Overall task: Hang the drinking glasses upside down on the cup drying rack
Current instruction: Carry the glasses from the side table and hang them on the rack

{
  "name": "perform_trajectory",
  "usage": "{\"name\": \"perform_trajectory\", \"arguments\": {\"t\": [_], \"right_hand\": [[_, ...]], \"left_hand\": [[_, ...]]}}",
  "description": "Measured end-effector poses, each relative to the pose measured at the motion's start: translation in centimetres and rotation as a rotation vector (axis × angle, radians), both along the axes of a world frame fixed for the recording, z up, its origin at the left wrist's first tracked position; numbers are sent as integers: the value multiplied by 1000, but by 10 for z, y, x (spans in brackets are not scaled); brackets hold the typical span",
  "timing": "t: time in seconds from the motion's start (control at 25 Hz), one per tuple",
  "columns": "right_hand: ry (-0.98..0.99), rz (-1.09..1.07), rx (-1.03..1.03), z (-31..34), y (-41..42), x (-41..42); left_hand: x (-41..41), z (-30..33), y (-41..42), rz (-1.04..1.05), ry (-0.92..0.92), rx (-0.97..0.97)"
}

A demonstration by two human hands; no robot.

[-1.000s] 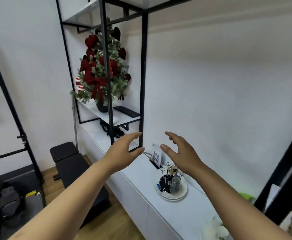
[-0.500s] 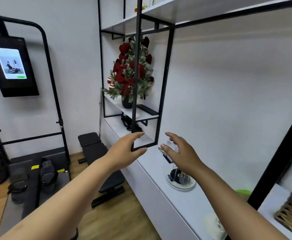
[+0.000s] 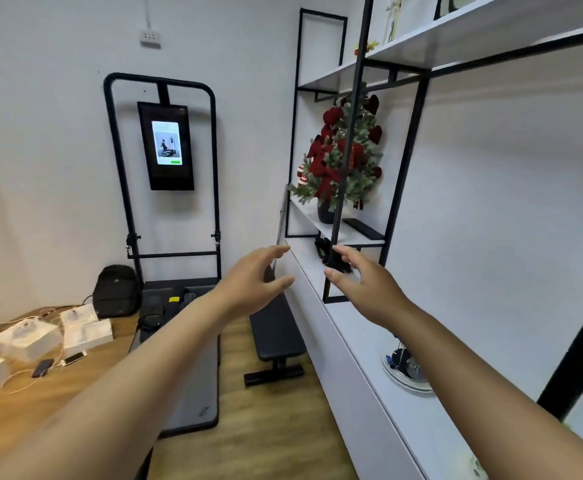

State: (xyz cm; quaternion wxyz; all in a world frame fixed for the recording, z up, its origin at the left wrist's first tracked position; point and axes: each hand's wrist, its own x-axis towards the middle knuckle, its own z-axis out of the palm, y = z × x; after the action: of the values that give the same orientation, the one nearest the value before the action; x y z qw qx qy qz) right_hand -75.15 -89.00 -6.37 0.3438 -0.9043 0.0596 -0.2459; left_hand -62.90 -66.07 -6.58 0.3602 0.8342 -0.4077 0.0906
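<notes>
The cup drying rack point(image 3: 404, 367) stands on a round white plate on the white counter at the right, mostly hidden behind my right forearm. A glass on it shows only as a blur. My left hand point(image 3: 252, 282) and my right hand point(image 3: 362, 285) are held out in the air in front of me, palms facing each other, fingers relaxed and holding nothing. Both hands are well ahead of and above the rack.
A black metal shelf frame point(image 3: 343, 168) rises from the white counter point(image 3: 362, 341), with a red and green decorative tree point(image 3: 338, 164) on a shelf. A black bench point(image 3: 276, 334), a wall screen point(image 3: 167, 145) and a wooden table point(image 3: 41, 382) with boxes lie to the left.
The view has swung left, so the rack slid down and right, behind my right forearm. Both hands stay raised and empty in the same pose.
</notes>
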Motion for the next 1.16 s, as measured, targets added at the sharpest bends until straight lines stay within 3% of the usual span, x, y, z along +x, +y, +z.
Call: {"name": "perform_trajectory", "arguments": {"t": [0.4,0.72,1.16], "right_hand": [[2,358,-33,-6,153,0],[-55,666,-30,15,338,-3],[-43,957,-41,25,632,-74]], "left_hand": [[-96,-4,188,362,52,-12],[-177,20,362,653,20,-15],[-322,25,630,949,33,-25]]}}
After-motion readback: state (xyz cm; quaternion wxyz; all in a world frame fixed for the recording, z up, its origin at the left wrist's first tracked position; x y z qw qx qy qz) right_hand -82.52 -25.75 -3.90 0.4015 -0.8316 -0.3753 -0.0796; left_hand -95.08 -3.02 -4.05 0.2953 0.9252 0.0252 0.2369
